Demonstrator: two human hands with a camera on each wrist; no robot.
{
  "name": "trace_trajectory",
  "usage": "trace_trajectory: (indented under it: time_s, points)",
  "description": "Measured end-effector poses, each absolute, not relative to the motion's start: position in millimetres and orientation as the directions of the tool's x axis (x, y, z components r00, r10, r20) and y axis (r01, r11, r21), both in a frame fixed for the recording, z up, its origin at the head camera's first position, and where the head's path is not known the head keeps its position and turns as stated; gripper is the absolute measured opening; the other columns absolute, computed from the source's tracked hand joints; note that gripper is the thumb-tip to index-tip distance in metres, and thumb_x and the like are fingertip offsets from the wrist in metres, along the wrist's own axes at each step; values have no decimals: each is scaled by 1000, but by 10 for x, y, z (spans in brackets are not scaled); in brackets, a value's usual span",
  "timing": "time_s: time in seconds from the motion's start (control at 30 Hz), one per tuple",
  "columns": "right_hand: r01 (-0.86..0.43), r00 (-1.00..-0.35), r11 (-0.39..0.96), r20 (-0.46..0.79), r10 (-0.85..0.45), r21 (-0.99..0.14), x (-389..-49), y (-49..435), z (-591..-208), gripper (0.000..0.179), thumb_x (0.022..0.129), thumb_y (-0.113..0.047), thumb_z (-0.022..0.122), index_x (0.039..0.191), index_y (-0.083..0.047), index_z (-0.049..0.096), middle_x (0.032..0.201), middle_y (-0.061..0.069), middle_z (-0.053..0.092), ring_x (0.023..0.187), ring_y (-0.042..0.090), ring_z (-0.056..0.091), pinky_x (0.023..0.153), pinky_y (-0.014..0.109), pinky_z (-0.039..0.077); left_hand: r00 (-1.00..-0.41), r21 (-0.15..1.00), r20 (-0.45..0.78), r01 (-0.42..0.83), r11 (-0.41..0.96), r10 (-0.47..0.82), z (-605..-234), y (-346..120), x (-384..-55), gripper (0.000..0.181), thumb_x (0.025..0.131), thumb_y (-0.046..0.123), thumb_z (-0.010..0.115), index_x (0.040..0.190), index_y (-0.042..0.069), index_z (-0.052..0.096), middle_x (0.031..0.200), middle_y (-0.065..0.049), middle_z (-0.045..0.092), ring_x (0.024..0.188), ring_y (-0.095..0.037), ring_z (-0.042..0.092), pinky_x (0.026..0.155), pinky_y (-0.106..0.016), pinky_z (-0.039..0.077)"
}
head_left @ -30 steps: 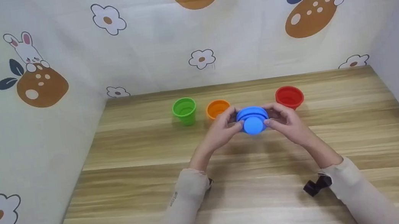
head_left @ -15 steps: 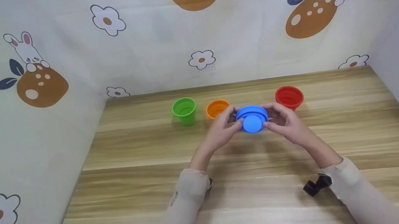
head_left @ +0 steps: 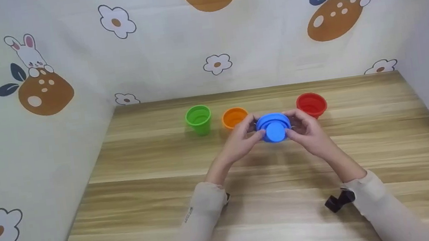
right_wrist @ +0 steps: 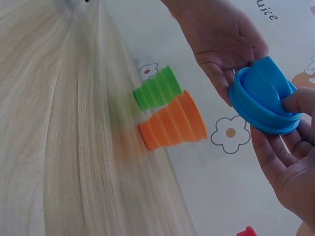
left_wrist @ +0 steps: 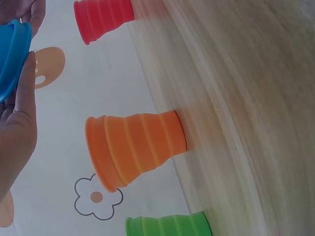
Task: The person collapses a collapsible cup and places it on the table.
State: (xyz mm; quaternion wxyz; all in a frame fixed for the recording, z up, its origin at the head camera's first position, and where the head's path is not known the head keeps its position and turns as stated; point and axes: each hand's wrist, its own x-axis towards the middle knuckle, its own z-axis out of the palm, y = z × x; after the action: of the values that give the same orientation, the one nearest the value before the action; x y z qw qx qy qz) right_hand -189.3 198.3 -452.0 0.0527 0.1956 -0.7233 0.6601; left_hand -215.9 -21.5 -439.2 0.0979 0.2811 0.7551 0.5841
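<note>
A blue collapsible cup (head_left: 275,131) is held up off the table between both hands, its round base turned toward me. In the right wrist view the cup (right_wrist: 268,105) looks partly folded, its base standing out askew from the wide rim. My left hand (head_left: 242,138) grips the cup's left side, thumb at the base and fingers behind the rim. On the opposite side my right hand (head_left: 308,131) holds it the same way. Behind the hands stand an orange cup (head_left: 234,113), partly covered by the left hand, and a red cup (head_left: 311,103) near the right fingers.
A green cup (head_left: 199,118) stands upright left of the orange one. All the standing cups are near the back of the wooden table (head_left: 160,210). A patterned cloth wall (head_left: 163,48) rises behind, with further walls at both sides.
The blue cup and both hands have shifted very slightly to the right, and the cup's base sits a touch higher in view. The other cups have not moved.
</note>
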Motion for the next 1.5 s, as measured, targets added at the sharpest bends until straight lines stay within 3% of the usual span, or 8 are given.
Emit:
trace_trajectory:
  time_s: [0.47, 0.8, 1.07, 1.5]
  points:
    - [-353, -907, 9, 341, -246, -935, -1925, 2029, -4555, 37, 91, 12, 57, 127, 17, 49, 114, -10, 67, 108, 4, 65, 93, 17, 54, -814, 933, 195, 327, 153, 547, -4396, -204, -2167, 32, 92, 2, 58, 123, -4, 52, 123, -21, 60, 118, -28, 59, 102, -36, 54]
    - [-326, -885, -48, 322, -336, -944, -1912, 2051, -4561, 50, 89, 13, 59, 135, 14, 41, 121, -8, 63, 107, 9, 66, 91, 22, 58, -830, 929, 203, 331, 166, 519, -4387, -191, -2167, 33, 91, 0, 57, 124, -3, 52, 122, -20, 61, 112, -24, 61, 100, -31, 54]
    - [-349, -858, -142, 376, -349, -927, -1938, 2039, -4591, 49, 88, 17, 57, 132, 20, 35, 122, -9, 65, 108, 7, 66, 90, 22, 58, -829, 921, 231, 355, 161, 510, -4387, -174, -2160, 33, 91, 0, 57, 124, -4, 53, 121, -20, 61, 109, -25, 61, 102, -32, 51]
    - [-367, -893, -60, 370, -257, -928, -1936, 1989, -4582, 44, 88, 17, 56, 130, 19, 41, 117, -12, 66, 103, 6, 67, 85, 20, 58, -819, 927, 215, 343, 153, 532, -4384, -155, -2146, 34, 93, 3, 57, 126, -3, 50, 124, -20, 60, 113, -26, 60, 102, -35, 53]
